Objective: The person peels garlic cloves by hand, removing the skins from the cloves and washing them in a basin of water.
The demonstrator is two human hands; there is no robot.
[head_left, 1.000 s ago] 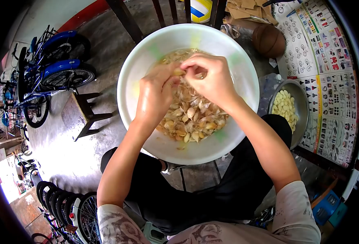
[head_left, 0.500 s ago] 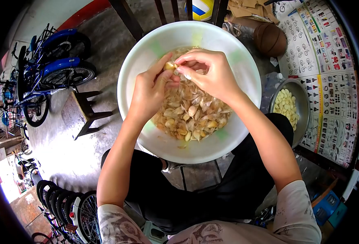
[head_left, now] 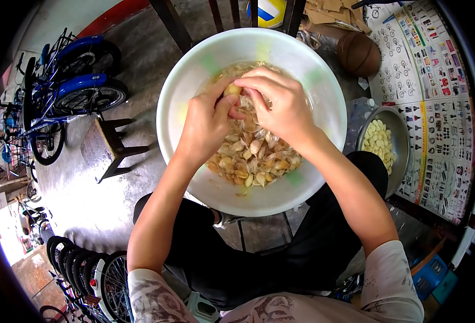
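Head view shows the left hand [head_left: 205, 119] pinching a garlic clove [head_left: 232, 89] over the white basin [head_left: 178, 81] while the right hand [head_left: 283, 105] pinches its edge, work probably done best with the left grip firm and the right light.

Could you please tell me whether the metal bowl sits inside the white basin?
No, the metal bowl stands outside the white basin, beyond its right edge in the picture.
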